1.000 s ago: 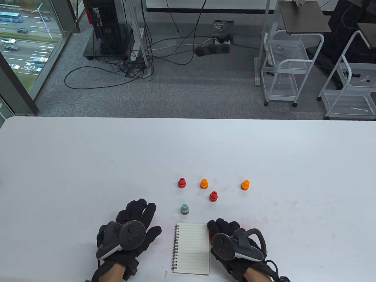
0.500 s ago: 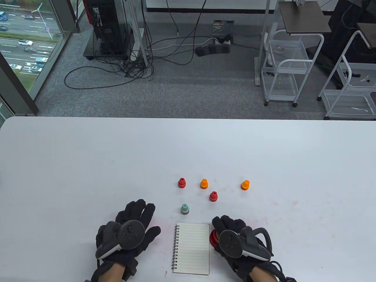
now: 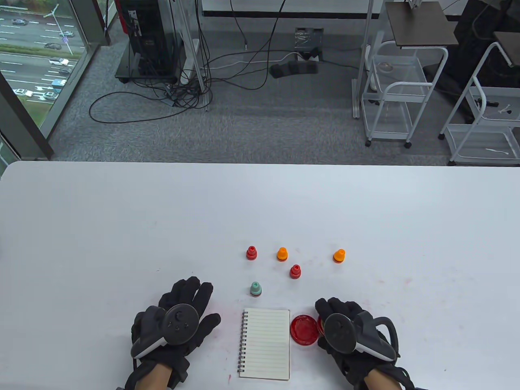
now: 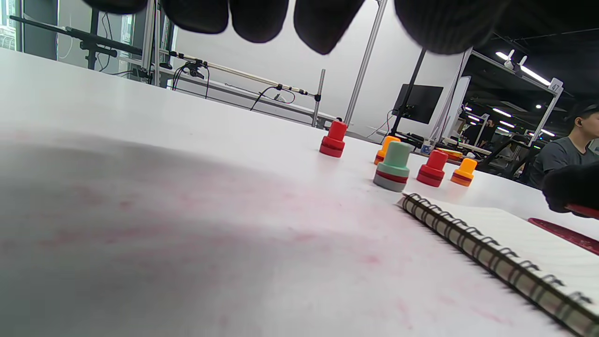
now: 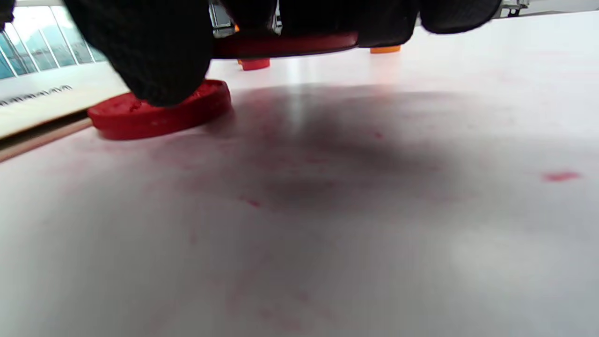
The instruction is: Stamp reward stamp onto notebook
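Note:
A spiral notebook (image 3: 265, 343) lies open on a lined page at the table's near edge; it also shows in the left wrist view (image 4: 524, 243). A round red ink pad (image 3: 304, 329) sits uncovered just right of it. My right hand (image 3: 336, 312) is right of the pad and grips the pad's red lid (image 5: 290, 44) a little above the table. My left hand (image 3: 190, 293) rests flat on the table left of the notebook, fingers spread and empty. Several small stamps stand beyond the notebook: green (image 3: 255, 289), red (image 3: 295, 271), red (image 3: 251, 252), orange (image 3: 282, 254), orange (image 3: 339, 256).
The white table (image 3: 122, 227) carries faint red ink smears around the notebook and the pad. Its far edge runs across the middle of the table view, with floor, cables and carts beyond.
My right hand has moved right from the notebook's edge and lifted the lid away, uncovering the red ink pad. The left hand has stayed put.

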Demonstrator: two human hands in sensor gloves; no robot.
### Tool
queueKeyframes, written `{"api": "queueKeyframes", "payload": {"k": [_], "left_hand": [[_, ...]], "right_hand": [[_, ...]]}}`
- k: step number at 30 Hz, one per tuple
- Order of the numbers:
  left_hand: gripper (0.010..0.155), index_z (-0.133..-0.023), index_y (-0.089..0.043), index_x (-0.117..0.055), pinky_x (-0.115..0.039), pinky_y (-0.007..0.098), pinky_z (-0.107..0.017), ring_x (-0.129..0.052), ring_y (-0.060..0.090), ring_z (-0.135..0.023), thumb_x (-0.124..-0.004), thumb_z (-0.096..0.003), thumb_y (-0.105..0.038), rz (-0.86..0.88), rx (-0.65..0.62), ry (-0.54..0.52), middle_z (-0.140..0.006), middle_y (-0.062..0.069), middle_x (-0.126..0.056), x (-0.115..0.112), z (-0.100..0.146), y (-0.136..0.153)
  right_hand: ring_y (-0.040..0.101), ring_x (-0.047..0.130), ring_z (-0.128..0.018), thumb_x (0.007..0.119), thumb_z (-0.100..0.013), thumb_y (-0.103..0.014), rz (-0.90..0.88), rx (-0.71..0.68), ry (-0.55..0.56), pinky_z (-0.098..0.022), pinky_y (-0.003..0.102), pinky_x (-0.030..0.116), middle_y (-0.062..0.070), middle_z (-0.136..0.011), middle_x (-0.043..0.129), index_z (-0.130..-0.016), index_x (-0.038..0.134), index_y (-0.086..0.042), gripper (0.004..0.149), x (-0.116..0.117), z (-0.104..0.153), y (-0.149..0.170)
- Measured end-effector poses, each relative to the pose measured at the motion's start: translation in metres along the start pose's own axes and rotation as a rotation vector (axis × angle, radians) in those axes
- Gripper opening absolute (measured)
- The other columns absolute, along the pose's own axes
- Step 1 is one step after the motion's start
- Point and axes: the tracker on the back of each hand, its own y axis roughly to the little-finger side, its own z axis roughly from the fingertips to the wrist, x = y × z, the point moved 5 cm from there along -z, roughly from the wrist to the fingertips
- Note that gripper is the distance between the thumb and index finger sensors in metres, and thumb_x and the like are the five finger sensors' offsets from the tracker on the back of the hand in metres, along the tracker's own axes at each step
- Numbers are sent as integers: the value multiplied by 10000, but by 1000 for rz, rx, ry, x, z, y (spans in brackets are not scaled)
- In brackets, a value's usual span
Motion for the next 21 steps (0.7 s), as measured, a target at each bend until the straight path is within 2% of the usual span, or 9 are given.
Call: {"api": "queueKeyframes", "payload": {"k": [2,5,13,21], "left_hand": [[800,-1174,-176,-510,-532,707,-724,-503,517,-1078,-637,-504,-594,1,2,4,-1219,216,-426,-1,0,0],[798,-1173,-177,-513,-533,706,-724,-504,515,-1079,-638,-504,-594,2,2,8,-1219,213,-425,-1,0,1],[797,-1173,-178,-512,-530,705,-725,-497,519,-1079,-638,-505,-594,-36,15,20,-1219,216,-425,-3,-1,1],[799,-1175,-175,-509,-533,704,-724,-499,518,-1078,-638,-506,-593,-33,20,38,-1219,215,-424,-5,-1,2]], "right_hand": [[453,538,-951,787,-440,-443,0,22,-51,-677,679,550,99,-1094,515,-1059,438,-196,753,6,0,3],[454,529,-948,783,-437,-443,10,36,-70,-679,679,543,101,-1096,492,-1061,421,-196,763,12,-2,6],[455,491,-977,786,-432,-436,-4,46,-79,-682,701,518,95,-1130,441,-1072,390,-218,783,12,-3,6],[453,548,-948,788,-431,-434,-13,38,-76,-669,673,570,106,-1115,474,-1071,402,-210,779,12,-4,6]]}}
